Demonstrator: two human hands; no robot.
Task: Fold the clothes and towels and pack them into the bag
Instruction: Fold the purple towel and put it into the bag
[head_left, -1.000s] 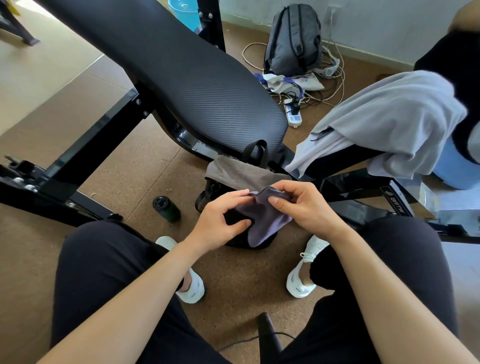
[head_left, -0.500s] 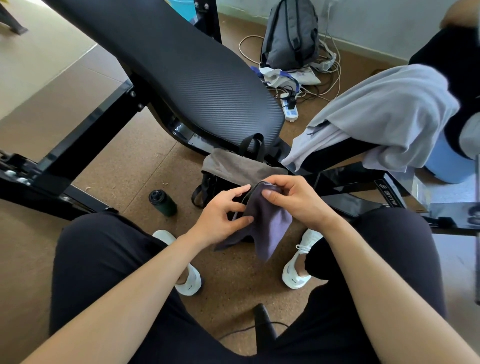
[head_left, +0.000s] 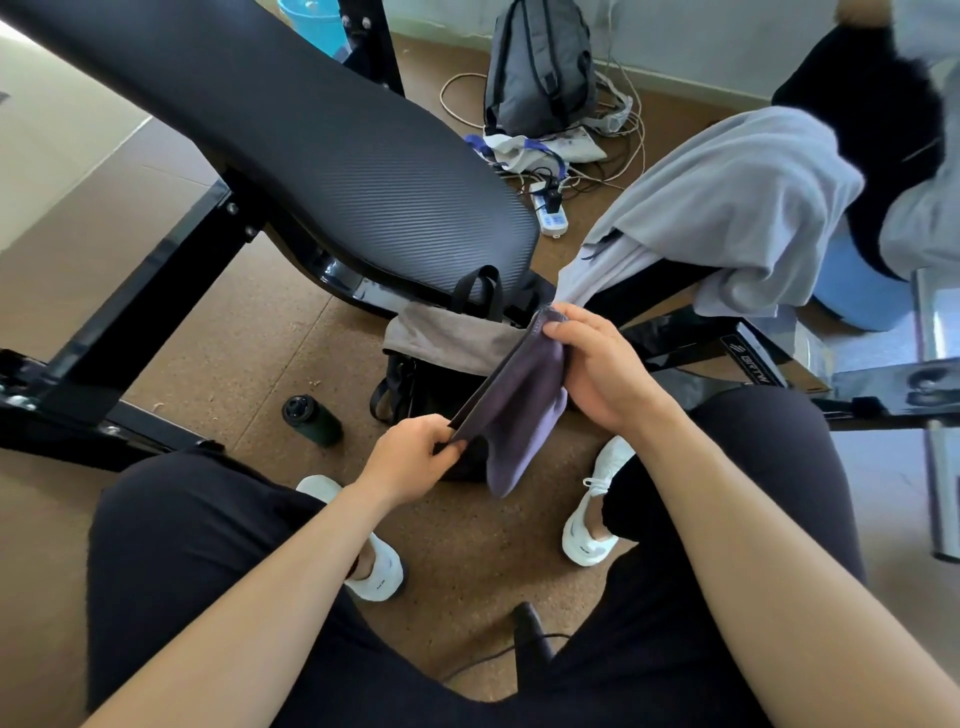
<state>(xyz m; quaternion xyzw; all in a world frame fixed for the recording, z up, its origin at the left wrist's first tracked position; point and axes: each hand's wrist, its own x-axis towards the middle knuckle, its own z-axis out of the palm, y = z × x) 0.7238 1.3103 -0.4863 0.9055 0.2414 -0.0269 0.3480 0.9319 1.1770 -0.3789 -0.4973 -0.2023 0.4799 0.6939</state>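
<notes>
As a seated person folds laundry over the floor, a dark purple cloth (head_left: 524, 410) hangs stretched between two hands directly above the black bag (head_left: 431, 384) that sits between the feet. The left hand (head_left: 410, 462) pinches the cloth's near, lower corner, its fingers (head_left: 452, 447) curled tight on the edge. The right hand (head_left: 602, 374) grips the far, upper end, thumb on top and the other fingers wrapped behind the fabric. The cloth's taut edge runs on a diagonal, from low and near on the left to high and far on the right, while its loose body droops below that line toward the right foot. A grey towel (head_left: 447, 335) lies across the bag's mouth, just behind and below the cloth. The right hand sits nearer the bag's mouth and the left nearer the lap, so the next fold likely means bringing one end over to meet the other along that diagonal before the bundle goes straight down. A pale grey garment (head_left: 727, 208) lies draped to the right, well apart from the bag, and a dark bottle (head_left: 311, 421) rests on the floor to the left.
</notes>
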